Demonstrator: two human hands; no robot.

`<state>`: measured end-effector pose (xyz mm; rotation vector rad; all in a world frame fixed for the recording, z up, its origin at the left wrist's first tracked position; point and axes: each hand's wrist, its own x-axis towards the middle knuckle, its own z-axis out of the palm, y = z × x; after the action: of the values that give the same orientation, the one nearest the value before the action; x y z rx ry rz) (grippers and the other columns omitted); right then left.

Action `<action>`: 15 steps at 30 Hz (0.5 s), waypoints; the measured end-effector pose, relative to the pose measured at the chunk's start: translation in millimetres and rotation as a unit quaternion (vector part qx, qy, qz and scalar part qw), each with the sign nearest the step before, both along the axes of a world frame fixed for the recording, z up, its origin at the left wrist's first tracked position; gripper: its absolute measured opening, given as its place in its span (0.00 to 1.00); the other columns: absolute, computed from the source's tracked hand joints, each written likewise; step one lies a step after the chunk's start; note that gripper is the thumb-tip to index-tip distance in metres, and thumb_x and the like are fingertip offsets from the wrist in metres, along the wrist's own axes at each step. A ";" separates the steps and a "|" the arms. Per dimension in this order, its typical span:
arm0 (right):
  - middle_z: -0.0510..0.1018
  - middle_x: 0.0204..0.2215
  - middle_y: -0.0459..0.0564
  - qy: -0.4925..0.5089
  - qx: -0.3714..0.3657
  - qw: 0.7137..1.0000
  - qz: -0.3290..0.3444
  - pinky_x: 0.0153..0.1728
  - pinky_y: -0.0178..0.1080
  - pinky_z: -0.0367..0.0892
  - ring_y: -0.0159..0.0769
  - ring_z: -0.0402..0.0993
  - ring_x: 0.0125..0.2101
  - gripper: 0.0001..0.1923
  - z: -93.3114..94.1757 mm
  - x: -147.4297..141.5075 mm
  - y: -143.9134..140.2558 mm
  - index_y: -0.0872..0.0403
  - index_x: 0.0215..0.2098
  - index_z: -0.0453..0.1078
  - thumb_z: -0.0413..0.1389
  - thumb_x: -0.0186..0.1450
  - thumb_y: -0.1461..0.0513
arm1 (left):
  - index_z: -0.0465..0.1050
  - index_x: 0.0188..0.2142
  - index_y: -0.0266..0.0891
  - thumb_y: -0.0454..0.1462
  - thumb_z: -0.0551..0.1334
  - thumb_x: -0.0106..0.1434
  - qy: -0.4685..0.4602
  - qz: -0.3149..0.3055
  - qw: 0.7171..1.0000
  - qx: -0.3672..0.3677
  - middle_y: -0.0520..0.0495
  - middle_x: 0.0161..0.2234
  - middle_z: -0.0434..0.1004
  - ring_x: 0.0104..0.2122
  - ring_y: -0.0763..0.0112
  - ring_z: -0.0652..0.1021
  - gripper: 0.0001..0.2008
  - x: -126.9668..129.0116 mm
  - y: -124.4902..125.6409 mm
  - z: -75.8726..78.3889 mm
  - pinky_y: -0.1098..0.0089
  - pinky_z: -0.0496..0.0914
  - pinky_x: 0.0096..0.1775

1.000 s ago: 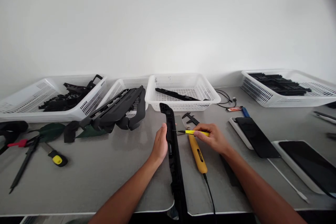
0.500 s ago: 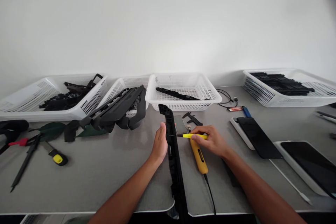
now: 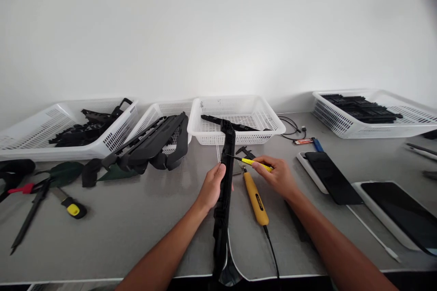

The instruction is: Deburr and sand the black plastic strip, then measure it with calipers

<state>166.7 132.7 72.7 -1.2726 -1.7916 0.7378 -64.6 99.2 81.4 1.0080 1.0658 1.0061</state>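
My left hand [image 3: 210, 186] is closed around a long black plastic trim piece [image 3: 223, 200], which stands up over the table's front edge with its bent end at the top. In my right hand [image 3: 276, 176] is a slim yellow-handled tool [image 3: 254, 163] with a thin dark tip, perhaps a deburring or craft knife. Its tip points left and meets the trim piece near the upper part; whether it cuts in I cannot tell. A yellow corded hand tool [image 3: 256, 198] lies on the table just below my right hand. Behind it lies a dark caliper [image 3: 246, 152], partly covered.
White baskets [image 3: 235, 137] line the wall, several holding black plastic parts [image 3: 362, 108]. Grey-black trim pieces [image 3: 150, 145] lean on one at left. A yellow-black scraper [image 3: 73, 207] lies at left. Two phones [image 3: 332, 177] rest on white stands at right, beside a white cable [image 3: 372, 232].
The trim piece has been turned and its top has moved right and up. My right hand has shifted slightly right, and the yellow-handled tool now slopes, its tip higher.
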 end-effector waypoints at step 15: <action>0.78 0.24 0.46 -0.010 -0.006 0.998 0.063 0.27 0.36 0.59 0.32 0.68 0.25 0.25 4.4 -2.9 -3.7 0.54 0.36 0.81 0.57 0.72 0.43 | 0.70 0.40 0.41 0.69 0.61 0.59 0.008 0.016 1.000 -0.004 0.56 0.18 0.71 0.16 0.72 0.67 0.33 5.8 -2.7 1.2 0.72 0.62 0.18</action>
<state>163.9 128.9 77.2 -1.1861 -1.9003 0.8083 -58.8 96.5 82.6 0.9962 1.1015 1.0201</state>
